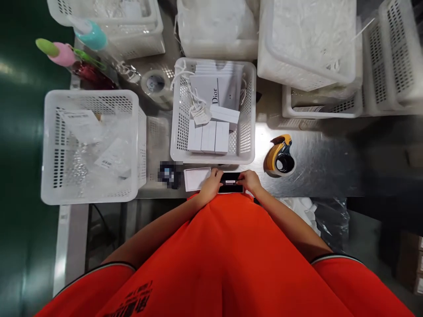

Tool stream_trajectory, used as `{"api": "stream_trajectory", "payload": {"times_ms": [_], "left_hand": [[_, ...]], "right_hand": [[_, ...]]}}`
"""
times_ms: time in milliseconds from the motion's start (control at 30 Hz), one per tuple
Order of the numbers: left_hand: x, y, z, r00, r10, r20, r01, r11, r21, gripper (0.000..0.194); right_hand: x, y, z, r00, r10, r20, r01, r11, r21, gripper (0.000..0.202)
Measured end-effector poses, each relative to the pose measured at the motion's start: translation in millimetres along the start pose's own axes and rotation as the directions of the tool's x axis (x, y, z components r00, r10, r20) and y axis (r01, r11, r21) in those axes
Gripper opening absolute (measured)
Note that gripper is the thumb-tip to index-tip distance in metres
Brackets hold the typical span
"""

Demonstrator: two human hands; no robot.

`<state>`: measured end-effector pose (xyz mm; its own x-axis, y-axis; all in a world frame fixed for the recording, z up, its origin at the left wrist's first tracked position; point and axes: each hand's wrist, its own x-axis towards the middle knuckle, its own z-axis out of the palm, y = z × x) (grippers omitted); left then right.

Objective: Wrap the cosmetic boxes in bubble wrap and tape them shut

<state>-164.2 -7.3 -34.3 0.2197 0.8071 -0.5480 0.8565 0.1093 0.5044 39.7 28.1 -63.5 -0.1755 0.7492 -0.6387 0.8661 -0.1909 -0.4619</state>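
Black-lined box at desk front edge, small pink-labelled piece in it. Left hand at box's left side, right hand fingertips by piece's right end; fingers curled, can't tell if pinching. White box half beside left hand.

"Dior" — printed sideways on a white bag.

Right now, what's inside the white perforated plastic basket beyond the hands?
White rectangular boxes, white cords and a flat white piece with black Dior lettering. Whatever lies beneath them is covered.
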Motion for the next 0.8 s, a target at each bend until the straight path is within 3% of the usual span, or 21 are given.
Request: {"api": "stream_trajectory", "payload": {"times_ms": [200, 467, 800], "left_hand": [[3, 3, -4.1, 0.999, -0.026, 0.042, 0.026, 1.0, 0.017, 0.041], [4, 8, -5.1, 0.996, -0.09, 0.006, 0.09, 0.996, -0.01, 0.048], [8, 24, -17.6, 0.979, -0.188, 0.075, 0.182, 0.98, 0.079, 0.044]], "right_hand": [[2, -8, -5, 0.999, 0.032, 0.0, -0.032, 0.996, -0.087, 0.01], [-26, -15, -5, 0.996, -0.002, -0.085, -0.011, 0.989, -0.149, 0.018], [-17, -16, 1, 0.993, 0.036, -0.111, -0.041, 0.998, -0.039, 0.016]]}}
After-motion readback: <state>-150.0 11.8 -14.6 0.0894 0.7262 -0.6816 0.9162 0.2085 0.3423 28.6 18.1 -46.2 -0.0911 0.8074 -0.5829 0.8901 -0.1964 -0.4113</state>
